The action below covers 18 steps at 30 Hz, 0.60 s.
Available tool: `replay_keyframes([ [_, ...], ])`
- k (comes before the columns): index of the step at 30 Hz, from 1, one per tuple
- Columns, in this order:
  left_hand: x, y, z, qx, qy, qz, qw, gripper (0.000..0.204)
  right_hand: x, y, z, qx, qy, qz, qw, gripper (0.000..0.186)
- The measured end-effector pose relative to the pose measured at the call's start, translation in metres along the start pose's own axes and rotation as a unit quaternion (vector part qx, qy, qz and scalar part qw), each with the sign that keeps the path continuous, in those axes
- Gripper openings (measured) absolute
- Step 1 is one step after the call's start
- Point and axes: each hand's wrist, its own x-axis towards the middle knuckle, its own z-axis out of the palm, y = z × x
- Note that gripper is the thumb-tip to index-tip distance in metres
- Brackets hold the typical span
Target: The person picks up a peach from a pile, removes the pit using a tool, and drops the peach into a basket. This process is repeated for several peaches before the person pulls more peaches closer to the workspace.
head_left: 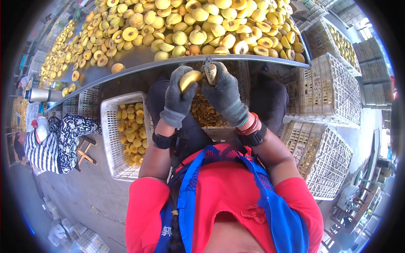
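My left hand, in a dark grey glove, grips a yellow peach piece just below the metal table edge. Close beside it, my gloved right hand is closed on a pale wooden-handled tool with a metal top. Above both hands, a large heap of yellow peaches, many halved with brown centres, covers the tabletop. Below my hands, between my legs, a container of peach scraps is partly hidden by my arms.
At left stands a white crate of peaches; beyond it a person in striped clothing sits by a wooden stool. Stacked white plastic crates and another slatted crate stand at right, with a tray of peaches higher up.
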Motion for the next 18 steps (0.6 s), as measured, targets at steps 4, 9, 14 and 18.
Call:
replay_keyframes([
  [4, 0.000, 0.005, 0.011, -0.040, 0.086, -0.027, 0.995, 0.036, -0.008, -0.013, -0.002, 0.001, -0.007, -0.015, 1.000, 0.030],
  [9, -0.004, 0.007, -0.001, -0.176, 0.091, -0.126, 0.972, 0.041, -0.021, -0.013, -0.004, 0.032, -0.013, -0.087, 0.996, 0.025],
  [14, -0.002, 0.014, -0.005, -0.272, 0.094, -0.168, 0.943, 0.049, -0.029, 0.000, 0.001, 0.007, -0.139, 0.015, 0.990, 0.020],
  [18, -0.001, 0.026, -0.002, -0.181, 0.102, -0.132, 0.969, 0.048, -0.029, 0.004, 0.003, 0.034, -0.134, 0.010, 0.990, 0.019],
])
